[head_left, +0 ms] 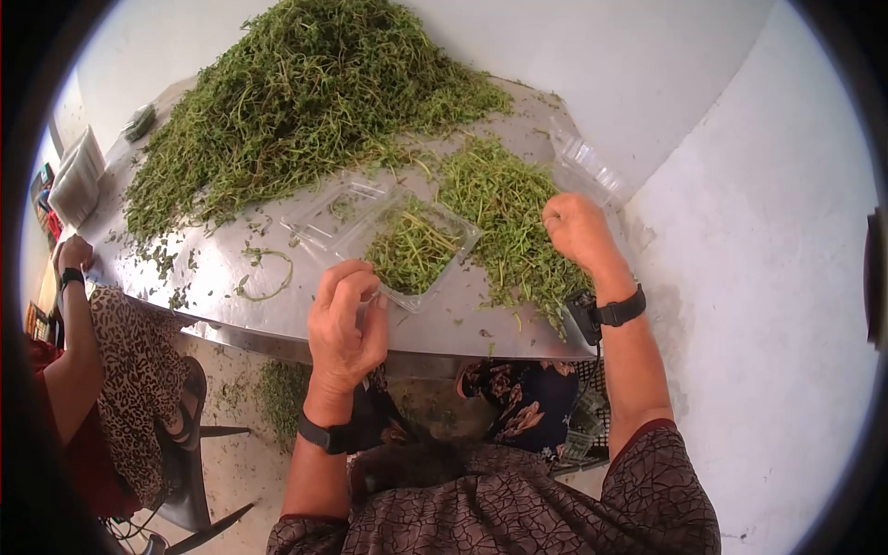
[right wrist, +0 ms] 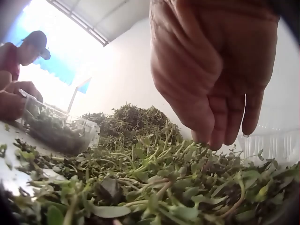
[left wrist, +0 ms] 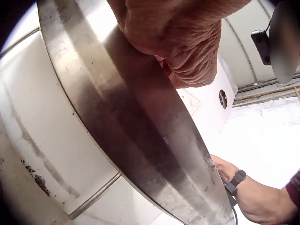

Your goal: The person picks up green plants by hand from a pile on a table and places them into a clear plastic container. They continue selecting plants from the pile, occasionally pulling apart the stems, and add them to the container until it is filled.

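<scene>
A clear plastic container (head_left: 450, 264) with green leafy stems (head_left: 413, 250) inside lies tilted at the table's near edge, its lid (head_left: 319, 222) folded out to the left. At its near left corner, the left hand (head_left: 347, 324) pinches the rim; the left wrist view shows only part of this hand (left wrist: 173, 42), its fingertips hidden. Over the right side of a smaller heap of greens (head_left: 504, 203) is the right hand (head_left: 581, 231). In the right wrist view, this hand (right wrist: 213, 70) points its fingers down at the leaves, with nothing visible held.
A large heap of greens (head_left: 314, 102) covers the table's back. Another clear container (head_left: 587, 166) stands at the right edge by the wall. Stacked containers (head_left: 78, 180) are at far left, near a seated person's hand (head_left: 74, 252). Loose leaves and a curled stem lie on the metal table (head_left: 217, 291).
</scene>
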Demonstrator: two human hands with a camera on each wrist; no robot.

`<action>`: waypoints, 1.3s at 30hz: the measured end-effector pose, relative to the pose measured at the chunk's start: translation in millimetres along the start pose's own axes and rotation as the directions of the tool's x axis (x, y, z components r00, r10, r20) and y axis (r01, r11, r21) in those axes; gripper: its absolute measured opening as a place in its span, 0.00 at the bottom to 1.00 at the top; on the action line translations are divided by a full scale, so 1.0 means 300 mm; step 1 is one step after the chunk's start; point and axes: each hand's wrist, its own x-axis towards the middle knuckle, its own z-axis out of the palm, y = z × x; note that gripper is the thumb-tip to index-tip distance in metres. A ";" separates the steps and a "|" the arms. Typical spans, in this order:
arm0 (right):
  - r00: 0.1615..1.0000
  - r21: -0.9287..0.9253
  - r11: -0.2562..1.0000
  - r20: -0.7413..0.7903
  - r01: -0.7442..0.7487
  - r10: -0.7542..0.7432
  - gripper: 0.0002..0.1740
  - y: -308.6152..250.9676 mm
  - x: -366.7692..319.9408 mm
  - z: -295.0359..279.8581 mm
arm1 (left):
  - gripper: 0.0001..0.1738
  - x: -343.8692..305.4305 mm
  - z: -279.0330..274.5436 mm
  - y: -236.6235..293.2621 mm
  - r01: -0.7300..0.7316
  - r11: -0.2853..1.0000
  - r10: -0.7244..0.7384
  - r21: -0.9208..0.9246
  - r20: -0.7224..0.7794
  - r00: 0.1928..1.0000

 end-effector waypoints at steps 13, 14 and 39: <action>0.981 0.148 0.984 -0.149 -0.102 0.124 0.05 -0.030 -0.038 -0.126 | 0.15 0.001 0.001 0.002 -0.001 1.000 0.001 0.000 -0.001 1.000; 0.980 0.184 0.980 -0.167 -0.074 0.106 0.05 -0.035 -0.038 -0.134 | 0.15 0.000 0.001 0.002 -0.001 1.000 0.001 0.006 0.000 1.000; 0.971 0.395 0.892 0.001 0.221 -0.241 0.07 -0.323 0.003 0.018 | 0.15 -0.002 -0.003 0.003 0.020 1.000 -0.020 -0.023 0.002 1.000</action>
